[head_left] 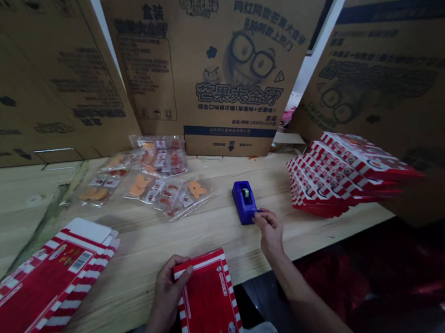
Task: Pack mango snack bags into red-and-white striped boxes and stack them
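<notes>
My left hand (174, 282) grips the upper left corner of a red box (209, 309) with striped edges and a barcode, its thumb lying on the face. The box leans over the table's front edge toward my lap. On the table stands a blue tape dispenser (244, 202) with a small roll of tape. My right hand (270, 228) is at the dispenser's near end, finger and thumb pinched together there. Whether a piece of tape is between those fingertips is too small to make out.
Flat striped cartons (43, 290) lie stacked at the left. Several clear bags of food pieces (166, 186) lie behind them. A fanned stack of red striped boxes (345, 172) stands at the right. Large brown cardboard boxes (202, 40) line the back.
</notes>
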Motion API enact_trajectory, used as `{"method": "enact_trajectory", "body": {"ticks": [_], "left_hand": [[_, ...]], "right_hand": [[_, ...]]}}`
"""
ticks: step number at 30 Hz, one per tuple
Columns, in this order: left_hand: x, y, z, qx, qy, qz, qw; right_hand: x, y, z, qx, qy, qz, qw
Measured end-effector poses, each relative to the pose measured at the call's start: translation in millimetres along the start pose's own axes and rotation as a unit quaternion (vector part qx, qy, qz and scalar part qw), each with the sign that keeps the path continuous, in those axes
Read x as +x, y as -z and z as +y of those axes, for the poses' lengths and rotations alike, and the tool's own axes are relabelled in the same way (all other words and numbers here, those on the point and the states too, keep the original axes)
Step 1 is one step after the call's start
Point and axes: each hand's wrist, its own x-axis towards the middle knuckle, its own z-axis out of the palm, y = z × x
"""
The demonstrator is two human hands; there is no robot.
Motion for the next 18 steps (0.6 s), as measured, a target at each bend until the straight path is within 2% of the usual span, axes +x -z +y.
{"method": "enact_trajectory", "body": {"ticks": [4, 8, 10, 11, 13, 14, 15, 17, 18], "left_hand": [[2, -1.6, -1, -0.021, 0.002, -0.022, 1.000], [3, -4.9, -1, -0.033, -0.008, -0.013, 0.999], [3, -6.5, 0, -0.034, -0.014, -0.001, 0.999], [3, -7.4, 1, -0.034, -0.017, 0.000, 0.999], [4, -9.5, 2, -0.033, -0.022, -0.008, 0.999], [5, -11.0, 3, -0.032, -0.025, -0.017, 0.999], [5, -12.8, 3, -0.029, -0.028, -0.031, 0.999], [6, -17.0, 5, -0.015, -0.035, -0.059, 0.998], [6, -19.2, 7, -0.007, -0.040, -0.073, 0.997]], "right_hand": [[-15, 2, 9, -0.016, -0.011, 0.056, 0.998], [-19, 11, 13, -0.033, -0.011, 0.042, 0.999], [-20, 19, 3, -0.031, -0.013, 0.029, 0.999], [-20, 21, -7, -0.027, -0.014, 0.003, 1.000], [-15, 21, -36, -0.023, -0.009, -0.112, 0.993], [-11, 17, -54, -0.029, -0.001, -0.216, 0.976], [-6, 9, -74, -0.049, 0.018, -0.328, 0.943], [5, -14, -110, -0.097, 0.061, -0.549, 0.828], [10, -27, -124, -0.111, 0.081, -0.631, 0.763]]}}
